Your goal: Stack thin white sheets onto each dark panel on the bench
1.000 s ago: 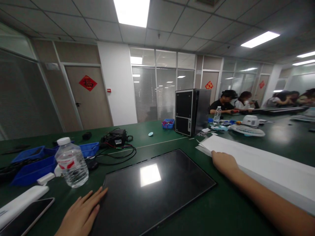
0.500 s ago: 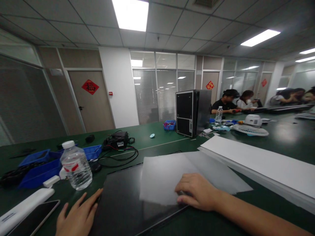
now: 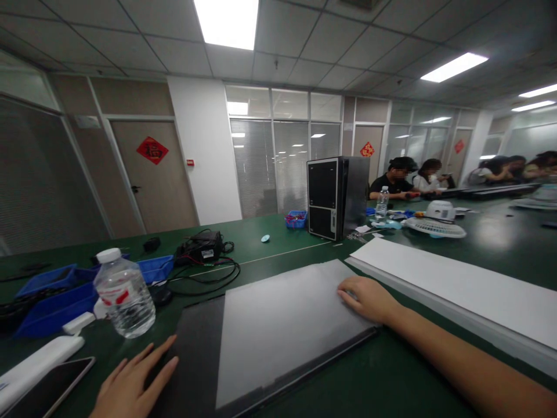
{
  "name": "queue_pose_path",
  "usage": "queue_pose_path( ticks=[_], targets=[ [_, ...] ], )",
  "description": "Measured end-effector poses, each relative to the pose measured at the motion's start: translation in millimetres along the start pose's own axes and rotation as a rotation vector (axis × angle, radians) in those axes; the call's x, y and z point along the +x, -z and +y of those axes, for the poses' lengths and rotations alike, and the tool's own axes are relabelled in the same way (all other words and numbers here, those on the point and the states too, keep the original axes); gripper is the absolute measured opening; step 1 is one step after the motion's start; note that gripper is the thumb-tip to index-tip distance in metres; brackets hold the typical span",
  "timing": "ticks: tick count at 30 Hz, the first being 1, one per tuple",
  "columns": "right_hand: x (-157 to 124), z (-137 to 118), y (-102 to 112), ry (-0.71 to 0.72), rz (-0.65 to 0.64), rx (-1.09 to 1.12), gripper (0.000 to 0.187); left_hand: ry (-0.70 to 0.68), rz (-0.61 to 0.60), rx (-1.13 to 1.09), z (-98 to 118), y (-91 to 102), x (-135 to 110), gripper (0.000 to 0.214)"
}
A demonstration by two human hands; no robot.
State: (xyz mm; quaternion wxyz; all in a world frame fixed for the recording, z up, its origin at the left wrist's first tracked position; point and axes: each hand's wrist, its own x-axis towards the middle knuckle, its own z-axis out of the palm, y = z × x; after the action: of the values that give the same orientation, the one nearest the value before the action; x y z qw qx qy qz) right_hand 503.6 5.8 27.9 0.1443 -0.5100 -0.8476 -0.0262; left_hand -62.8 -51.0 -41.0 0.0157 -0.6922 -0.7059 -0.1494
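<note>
A flat dark panel (image 3: 198,331) with a glossy surface lies on the table in front of me. A translucent whitish sheet (image 3: 278,331) covers most of it, leaving a dark strip bare on the left. My left hand (image 3: 137,377) is open beside the panel's left edge, fingers spread and the fingertips at that edge. Over the sheet's right side, my right hand (image 3: 368,299) has its fingers curled with the thumb beneath them, closed at the sheet's edge. The fingertips partly hide what lies between them.
Left of the panel stand a water bottle (image 3: 125,296), blue trays (image 3: 61,307), a phone (image 3: 52,386) and a white device (image 3: 41,360). Behind are a black adapter with cables (image 3: 202,248) and a computer tower (image 3: 324,197). White boards (image 3: 456,284) lie right; people sit beyond.
The sheet, earlier folded and skewed past the panel's right side, now lies flatter and further left over it. My right hand has moved right and away from me. The view has shifted slightly.
</note>
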Motion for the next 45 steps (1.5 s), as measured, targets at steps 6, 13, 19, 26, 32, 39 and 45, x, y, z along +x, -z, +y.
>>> queue_pose_path(
  ticks=[6,13,19,26,32,39,45],
  targets=[
    [4.3,-38.9,-8.7,0.140,-0.035,0.054,0.038,0.017,-0.024,0.016,5.0,2.0,0.1,0.070],
    [1.0,-67.4,-7.6,0.167,-0.068,0.098,0.045,0.039,-0.070,0.105,9.2,5.8,-1.5,0.073],
    [4.0,-43.5,-9.4,0.031,-0.037,0.123,0.048,-0.056,0.000,0.086,-8.7,-6.6,-1.8,0.063],
    [6.8,-6.0,-15.0,-0.235,0.006,0.097,0.052,-0.058,0.036,0.007,-19.7,-13.2,-1.0,0.059],
    [7.1,-17.4,-11.8,-0.291,0.036,0.116,0.046,-0.124,0.085,-0.012,-9.1,-9.9,-12.1,0.057],
    [8.1,-1.5,-8.9,-0.382,0.085,0.050,0.044,-0.149,0.031,-0.044,-2.3,-8.7,-13.1,0.055],
    [4.6,59.3,-6.8,-0.480,0.109,-0.132,0.048,-0.122,0.005,-0.031,2.6,-5.7,-12.0,0.057]
  ],
)
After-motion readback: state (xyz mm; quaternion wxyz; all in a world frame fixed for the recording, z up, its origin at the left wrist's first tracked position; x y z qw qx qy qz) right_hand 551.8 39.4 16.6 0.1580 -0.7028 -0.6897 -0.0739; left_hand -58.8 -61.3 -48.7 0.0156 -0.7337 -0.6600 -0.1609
